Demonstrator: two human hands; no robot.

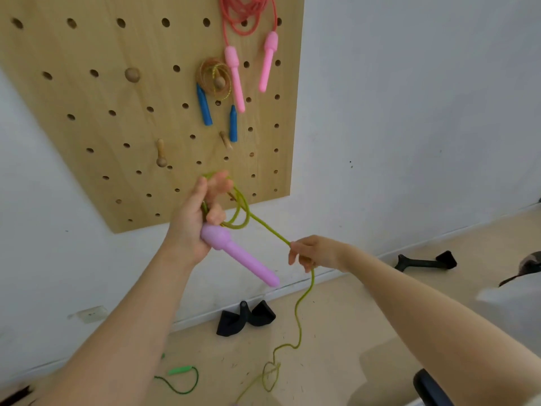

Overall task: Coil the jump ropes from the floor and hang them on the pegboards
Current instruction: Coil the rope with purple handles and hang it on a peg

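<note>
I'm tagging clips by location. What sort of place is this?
Probably a home gym or exercise room: jump ropes hang on a wall pegboard, and black push-up handles lie on the floor.

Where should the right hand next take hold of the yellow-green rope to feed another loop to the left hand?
Probably on the slack stretch of the yellow-green rope hanging just below the right hand, pinched from the side. There the cord hangs free in the air, while lower down it kinks and tangles on the floor. The left hand already holds the loops and the purple handle.
</note>
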